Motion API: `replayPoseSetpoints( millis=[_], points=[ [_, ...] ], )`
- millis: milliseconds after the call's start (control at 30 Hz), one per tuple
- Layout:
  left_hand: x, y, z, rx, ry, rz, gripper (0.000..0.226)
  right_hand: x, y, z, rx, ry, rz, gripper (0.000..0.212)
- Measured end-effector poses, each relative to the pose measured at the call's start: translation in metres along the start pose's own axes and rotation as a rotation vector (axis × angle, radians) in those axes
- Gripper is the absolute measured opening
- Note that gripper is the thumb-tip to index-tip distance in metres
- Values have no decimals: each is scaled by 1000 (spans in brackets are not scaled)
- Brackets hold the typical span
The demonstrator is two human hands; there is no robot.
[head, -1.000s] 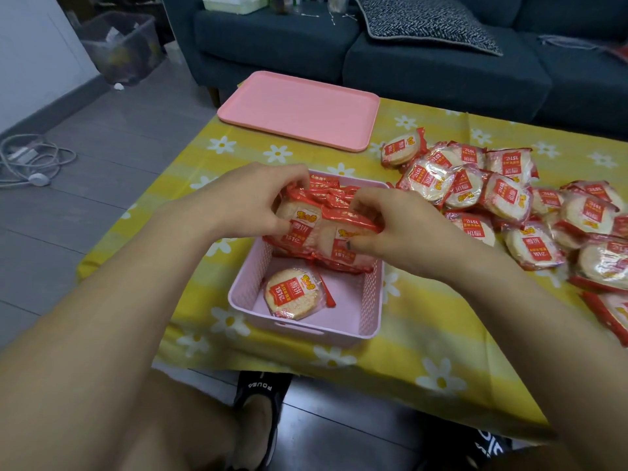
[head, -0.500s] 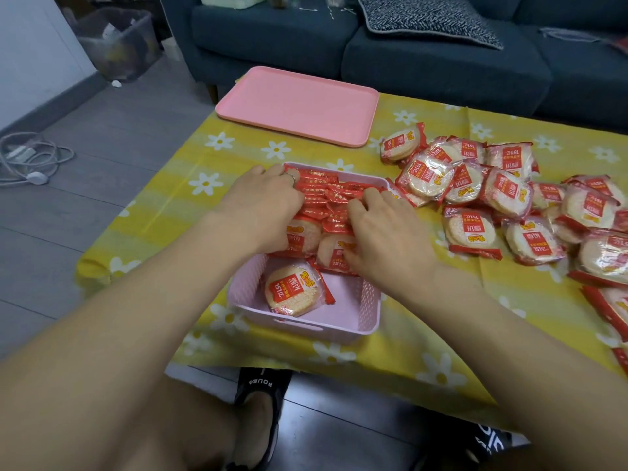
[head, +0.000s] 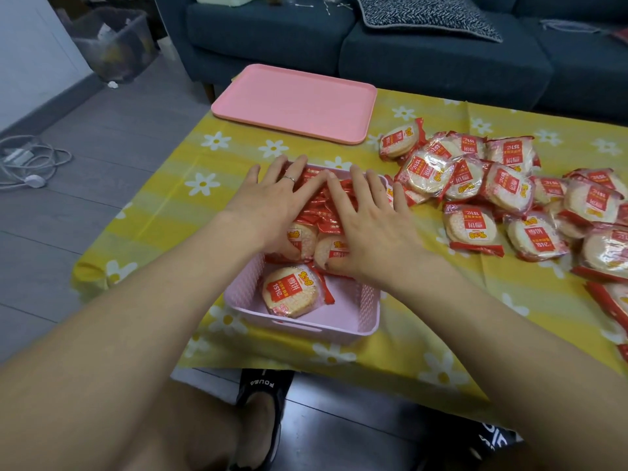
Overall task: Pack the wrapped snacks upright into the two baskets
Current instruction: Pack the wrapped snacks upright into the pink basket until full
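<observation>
A pale pink basket (head: 368, 302) stands on the yellow flowered tablecloth in front of me. Several red-wrapped round snacks (head: 323, 205) stand upright in its far half. My left hand (head: 272, 205) and my right hand (head: 370, 229) lie side by side on top of this row, fingers stretched out flat and pressing on the wrappers. One more snack (head: 290, 294) lies flat on the basket floor near me. A large loose pile of the same snacks (head: 503, 188) covers the table to the right. Only one basket is in view.
An empty pink tray (head: 295, 102) sits at the table's far edge. Behind it is a dark blue sofa (head: 424, 59) with a patterned cushion. A cable (head: 30, 161) lies on the floor at left. My feet in black sandals (head: 261, 413) show under the table.
Both hands lowered a bundle of snacks into the basket's far half, then let go and spread flat on top of the row. The flat snack on the floor has not moved.
</observation>
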State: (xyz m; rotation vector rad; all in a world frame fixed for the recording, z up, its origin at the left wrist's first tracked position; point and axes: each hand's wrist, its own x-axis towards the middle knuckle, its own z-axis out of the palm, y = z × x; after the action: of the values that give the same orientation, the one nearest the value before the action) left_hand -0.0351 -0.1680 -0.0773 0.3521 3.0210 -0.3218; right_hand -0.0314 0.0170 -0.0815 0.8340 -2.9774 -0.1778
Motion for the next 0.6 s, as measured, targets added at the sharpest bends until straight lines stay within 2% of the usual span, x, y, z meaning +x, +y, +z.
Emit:
replayPoseSetpoints(
  millis=[133, 233, 333, 467, 600],
  points=[
    [-1, -3, -1, 1, 14, 30, 143, 8, 4, 3, 62, -96, 20, 121],
    [-1, -7, -3, 26, -11, 32, 141, 8, 6, 1, 62, -74, -1, 115],
    [0, -4, 0, 64, 45, 35, 133, 8, 4, 1, 36, -73, 12, 112],
    [-1, 0, 3, 139, 106, 38, 132, 10, -2, -1, -15, -126, 49, 113],
    [-2, -3, 3, 83, 76, 26, 133, 1, -6, -11, -52, -96, 35, 104]
  ],
)
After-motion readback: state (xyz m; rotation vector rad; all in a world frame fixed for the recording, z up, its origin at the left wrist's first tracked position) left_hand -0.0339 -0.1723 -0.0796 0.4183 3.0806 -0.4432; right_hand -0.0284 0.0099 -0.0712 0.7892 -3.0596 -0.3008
